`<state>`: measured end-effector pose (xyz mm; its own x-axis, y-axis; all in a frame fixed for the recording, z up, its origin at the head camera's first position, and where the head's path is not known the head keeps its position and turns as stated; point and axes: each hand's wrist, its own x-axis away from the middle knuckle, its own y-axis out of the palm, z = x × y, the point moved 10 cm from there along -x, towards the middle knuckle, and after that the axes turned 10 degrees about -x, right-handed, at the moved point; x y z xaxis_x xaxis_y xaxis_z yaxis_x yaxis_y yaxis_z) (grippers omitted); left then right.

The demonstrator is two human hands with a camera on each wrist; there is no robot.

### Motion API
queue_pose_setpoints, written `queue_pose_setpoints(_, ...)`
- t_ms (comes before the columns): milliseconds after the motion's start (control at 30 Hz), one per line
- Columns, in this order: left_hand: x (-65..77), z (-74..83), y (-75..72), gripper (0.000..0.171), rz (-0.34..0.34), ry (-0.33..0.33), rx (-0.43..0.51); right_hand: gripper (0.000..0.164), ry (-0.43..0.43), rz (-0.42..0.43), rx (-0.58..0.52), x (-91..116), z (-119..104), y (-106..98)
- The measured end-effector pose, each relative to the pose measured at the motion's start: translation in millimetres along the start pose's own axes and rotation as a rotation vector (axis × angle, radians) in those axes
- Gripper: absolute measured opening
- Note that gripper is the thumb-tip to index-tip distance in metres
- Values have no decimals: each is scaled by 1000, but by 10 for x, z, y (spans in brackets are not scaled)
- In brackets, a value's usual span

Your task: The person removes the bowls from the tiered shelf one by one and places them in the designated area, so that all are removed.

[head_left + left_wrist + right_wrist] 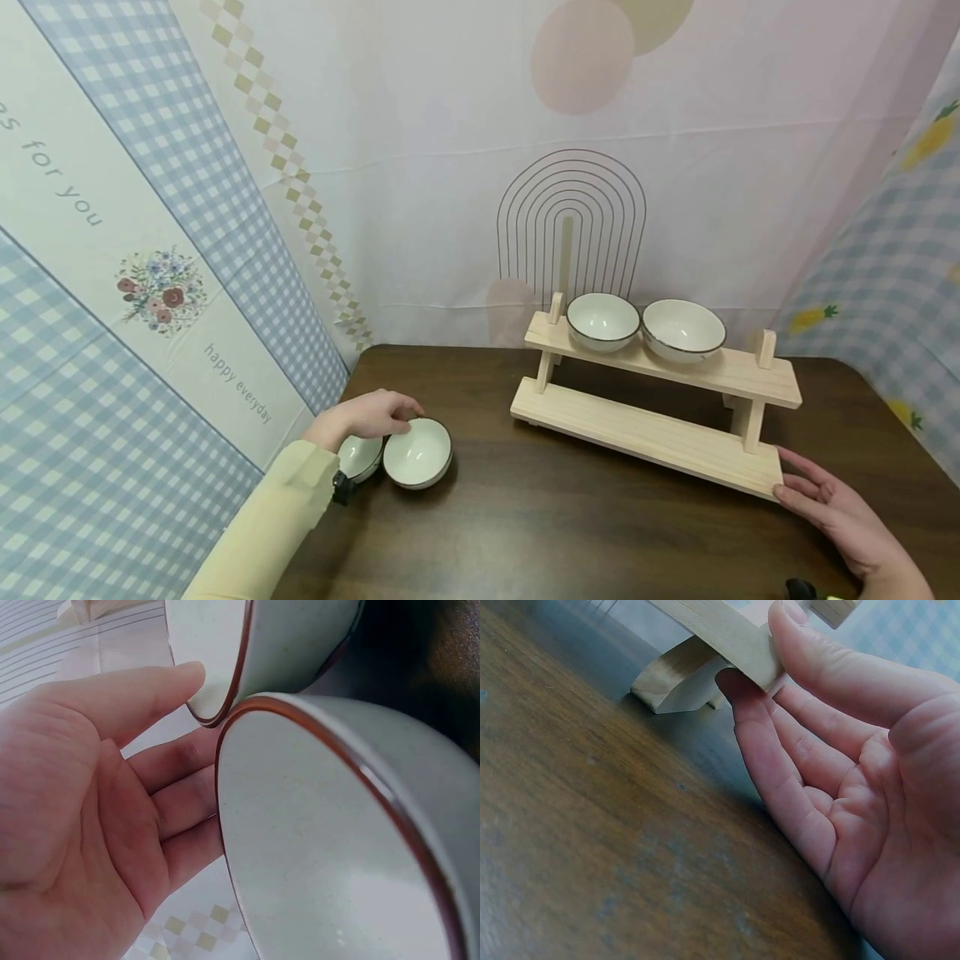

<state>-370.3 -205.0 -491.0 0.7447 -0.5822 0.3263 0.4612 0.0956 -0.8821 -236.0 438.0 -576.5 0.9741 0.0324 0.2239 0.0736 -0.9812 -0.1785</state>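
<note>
Two white bowls with brown rims sit side by side on the left of the table. My left hand (377, 414) pinches the rim of the right-hand bowl (418, 457); in the left wrist view the thumb lies against its inside and the fingers pass behind the rim. The other bowl (360, 458) is partly covered by the wrist, and its rim is close to my fingers. At the right, my right hand (843, 515) grips the end of the lower board of a two-tier wooden rack (645, 427), thumb on top and fingers underneath (761, 750).
On the rack's upper board stand two more white bowls, a left one (603, 323) and a right one (683, 332), between short wooden end posts. The dark brown table (510, 533) meets a patterned cloth (420, 233) behind and checked cloths at both sides.
</note>
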Motion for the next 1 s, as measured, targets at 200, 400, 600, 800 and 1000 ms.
queue_pose_setpoints(200, -20, 11, -57, 35, 25, 3, 8, 73, -2, -6, -33, -66, -1, -47)
queue_pose_setpoints(400, -52, 78, -175, 39, 63, 34, 17, 67, -38, -39, -46, -133, -43, -69)
queue_pose_setpoints(600, -101, 206, -350, 39, 114, 58, -2, 70, 1, -26, -22, -210, -16, -115)
queue_pose_setpoints(800, -195, 411, -509, 38, 166, 88, 10, 67, -1, -33, -30, -267, -24, -157)
queue_pose_setpoints(1000, -347, 669, -637, 36, 222, 93, 56, 75, 22, -35, -18, -314, -21, -182)
